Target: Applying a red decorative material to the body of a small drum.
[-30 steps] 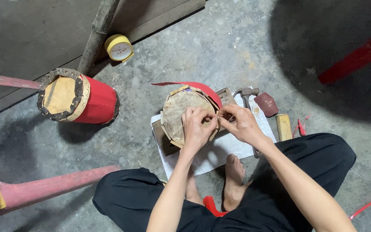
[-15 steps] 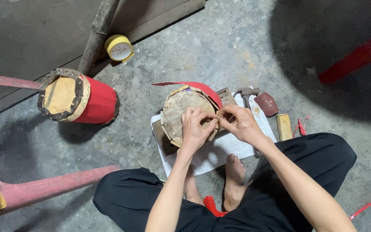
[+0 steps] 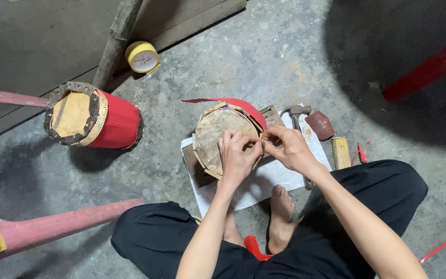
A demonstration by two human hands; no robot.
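From above, the person sits cross-legged on the concrete floor [image 3: 285,67] with a small unfinished drum [image 3: 223,138] tipped on its side on a white sheet [image 3: 280,173] just in front of their bare feet. The left hand [image 3: 237,155] lies curled over the drum's lower right rim, fingers closed against the skin edge, and the right hand [image 3: 287,147] sits touching that same rim just to the right, its fingertips pinched shut on something too small to make out, perhaps a tack or a strip end. I'd judge the work partway through: the pale hide face is on, but its border looks ragged, with tan strips standing loose around it and a red band [image 3: 233,103] curling free above the drum. Well to the left of the drum lies a second drum [image 3: 93,119] with a neat red body and a dark studded rim, seemingly further along. Just right of the drum lie a hammer [image 3: 296,112], a dark red block [image 3: 320,125] and a short bamboo piece [image 3: 340,152]; a yellow tape roll [image 3: 142,57] sits above and left of it.
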